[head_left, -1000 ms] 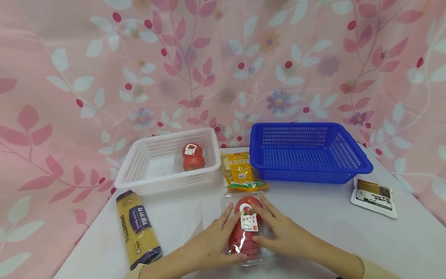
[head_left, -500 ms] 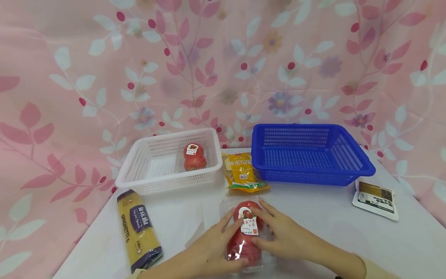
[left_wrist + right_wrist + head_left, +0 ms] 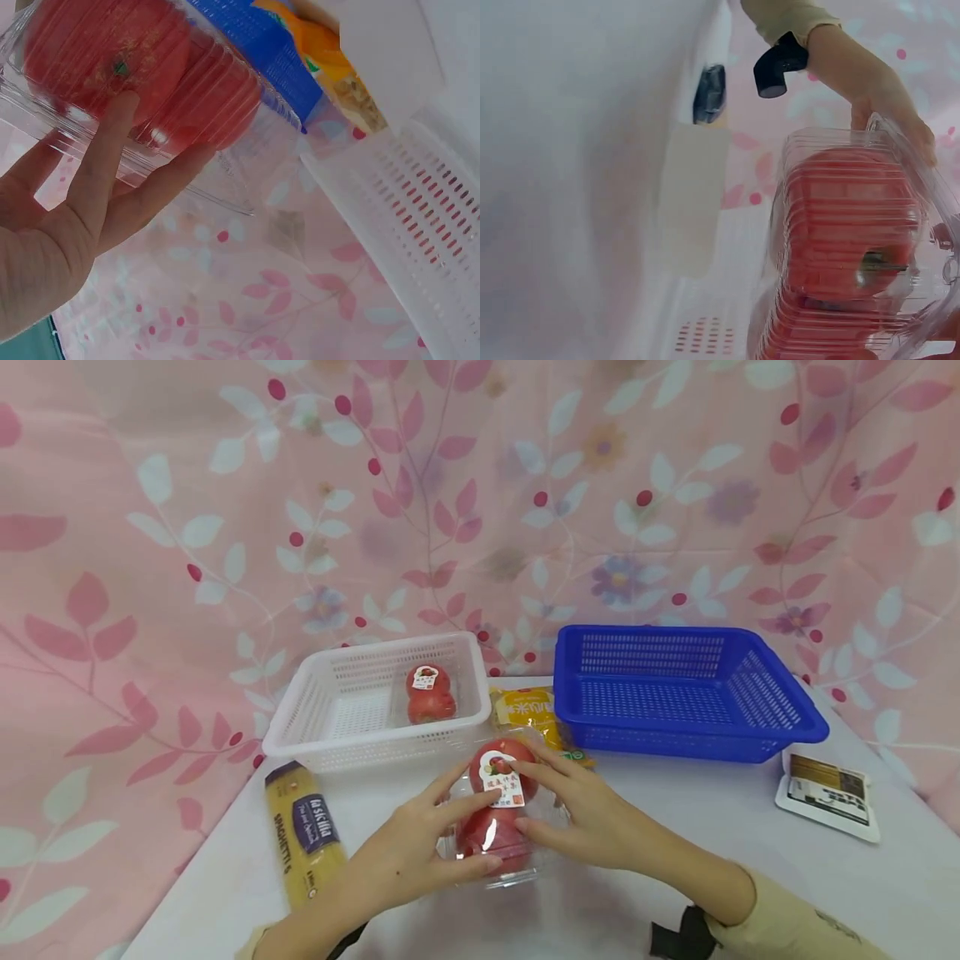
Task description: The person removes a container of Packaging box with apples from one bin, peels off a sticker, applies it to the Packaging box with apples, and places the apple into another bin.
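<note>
A clear plastic clamshell of red apples [image 3: 497,831] with a white label is held up off the table between both hands. My left hand [image 3: 416,843] grips its left side, thumb low and fingers curved over the edge. On the opposite side my right hand [image 3: 596,810] holds it, fingertips spread on the lid near the label. In the left wrist view, fingers of the left hand [image 3: 82,199] press the ribbed underside of the clamshell [image 3: 142,67]. The right wrist view shows the same ribbed clamshell [image 3: 847,225] tilted, with the left hand [image 3: 892,105] beyond it.
A white basket [image 3: 375,750] with another apple clamshell [image 3: 431,703] stands behind, left of centre. The blue basket [image 3: 675,743] is at back right, a yellow food bag [image 3: 532,714] between them. Spaghetti [image 3: 306,835] lies left; a white-edged packet [image 3: 828,793] lies right.
Both hands have raised the apple clamshell from the table, up and slightly left in the head view. It now overlaps the yellow bag. The head view has shifted slightly.
</note>
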`<state>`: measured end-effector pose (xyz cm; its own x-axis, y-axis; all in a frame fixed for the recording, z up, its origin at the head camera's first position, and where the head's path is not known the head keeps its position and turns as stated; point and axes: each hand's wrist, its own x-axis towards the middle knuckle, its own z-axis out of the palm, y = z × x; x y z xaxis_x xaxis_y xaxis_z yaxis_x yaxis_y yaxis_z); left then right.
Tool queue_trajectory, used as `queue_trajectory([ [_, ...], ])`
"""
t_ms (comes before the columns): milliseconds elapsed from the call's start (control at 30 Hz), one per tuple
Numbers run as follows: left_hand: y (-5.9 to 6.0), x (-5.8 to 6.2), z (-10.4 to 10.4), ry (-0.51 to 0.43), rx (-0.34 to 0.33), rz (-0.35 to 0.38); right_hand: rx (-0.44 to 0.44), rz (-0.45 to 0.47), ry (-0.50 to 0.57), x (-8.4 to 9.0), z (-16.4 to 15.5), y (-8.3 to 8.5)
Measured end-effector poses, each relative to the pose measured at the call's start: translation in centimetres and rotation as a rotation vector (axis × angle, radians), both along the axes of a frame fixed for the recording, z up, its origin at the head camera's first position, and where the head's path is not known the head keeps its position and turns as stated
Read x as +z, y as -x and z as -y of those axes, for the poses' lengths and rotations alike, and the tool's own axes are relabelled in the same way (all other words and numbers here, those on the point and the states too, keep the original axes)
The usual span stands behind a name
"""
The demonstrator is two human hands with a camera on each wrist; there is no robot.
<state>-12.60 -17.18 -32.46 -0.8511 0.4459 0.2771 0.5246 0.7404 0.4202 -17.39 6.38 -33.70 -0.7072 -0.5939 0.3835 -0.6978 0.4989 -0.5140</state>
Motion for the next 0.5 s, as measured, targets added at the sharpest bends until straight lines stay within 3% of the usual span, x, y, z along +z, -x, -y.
queue_trajectory([
  [267,1.3,2.2,2.9,0.009,0.110,0.013,0.010,-0.054,0.026,1.9,4.1,2.1],
  [500,4.5,3.9,6.2,0.037,0.109,-0.119,-0.010,-0.099,0.035,3.5,8.8,5.1],
])
